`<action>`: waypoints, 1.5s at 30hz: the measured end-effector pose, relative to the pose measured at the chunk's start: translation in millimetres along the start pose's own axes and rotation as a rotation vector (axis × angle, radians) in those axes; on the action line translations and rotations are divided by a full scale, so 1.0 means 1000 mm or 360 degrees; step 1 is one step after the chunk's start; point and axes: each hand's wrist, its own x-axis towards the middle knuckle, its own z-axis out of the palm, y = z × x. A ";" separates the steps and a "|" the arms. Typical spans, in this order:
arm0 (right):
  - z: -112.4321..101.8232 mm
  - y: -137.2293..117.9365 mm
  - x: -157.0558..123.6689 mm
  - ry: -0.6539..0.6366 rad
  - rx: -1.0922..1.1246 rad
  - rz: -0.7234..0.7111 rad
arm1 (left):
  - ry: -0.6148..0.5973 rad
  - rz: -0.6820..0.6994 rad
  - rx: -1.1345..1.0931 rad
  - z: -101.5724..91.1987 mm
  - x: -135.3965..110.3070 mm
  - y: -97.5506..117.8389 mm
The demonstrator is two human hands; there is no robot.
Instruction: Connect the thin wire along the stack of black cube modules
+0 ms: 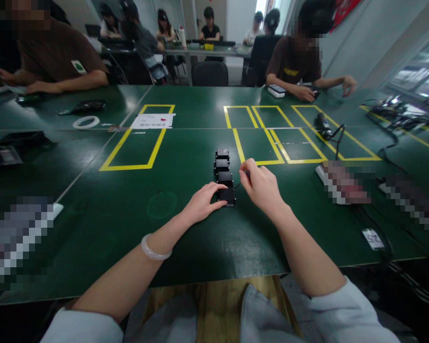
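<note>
Several small black box-shaped parts point(221, 165) stand in a row running away from me on the green table point(186, 190). Small shiny points show at their sides. My left hand point(203, 202) is closed around the nearest black box point(226, 195), thumb at its near edge and fingers at its far left. To the right, my right hand point(262, 183) pinches a small dark screwdriver-like tool point(248, 174). Its thin shaft points down and left towards the nearest box; whether the tip touches it, I cannot tell.
Yellow tape outlines point(127, 166) mark the table. A white sheet point(153, 121) and a tape roll point(86, 122) lie at the left. Cables point(388, 143), a black device point(322, 126) and blurred-out devices point(345, 183) are at the right. Co-workers point(295, 62) sit opposite.
</note>
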 end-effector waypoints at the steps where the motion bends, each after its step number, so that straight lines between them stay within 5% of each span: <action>1: 0.000 0.000 0.000 -0.0006 -0.0005 0.0005 | 0.0002 -0.0001 -0.0002 0.000 0.000 0.000; 45: 0.001 0.000 -0.001 0.0025 0.0003 -0.0026 | -0.0005 0.0010 0.0018 -0.001 0.000 0.000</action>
